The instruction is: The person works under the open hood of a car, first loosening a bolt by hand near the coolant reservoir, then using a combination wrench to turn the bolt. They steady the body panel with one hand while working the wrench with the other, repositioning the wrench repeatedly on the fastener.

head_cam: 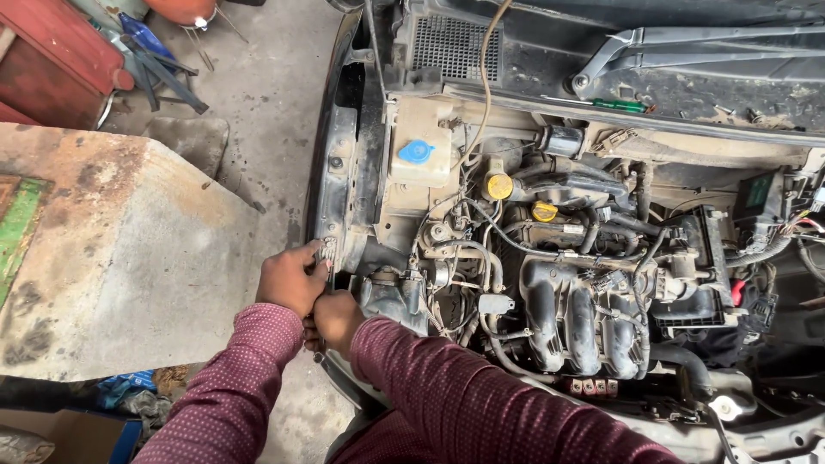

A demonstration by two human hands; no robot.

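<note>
Both hands work at the left edge of an open engine bay (601, 283), where the bare metal side panel (339, 172) of the car runs down toward the person. The left hand (292, 279) rests against the lower end of that panel, its fingers curled and its thumb pressed beside a small grey metal bracket (327, 251) fixed there. The right hand (337, 320) sits just below and touching the left, closed into a fist around something slim and dark; what it grips is too hidden to tell. Both forearms wear maroon dotted sleeves (447, 395).

Just right of the hands stands a grey metal housing (394, 296), and beyond it the black intake manifold (584, 322) with its ribbed runners. Near the bay's upper left corner sits a pale washer reservoir (421, 146) with a blue cap (416, 151). Two yellow caps (499, 186) lie near the middle of the bay. A green-handled screwdriver (619, 106) lies on the cowl along the far edge, below the wiper arms (687, 39).

To the left of the car, a large rusty, dusty panel (129, 258) lies over the concrete floor (266, 94).
</note>
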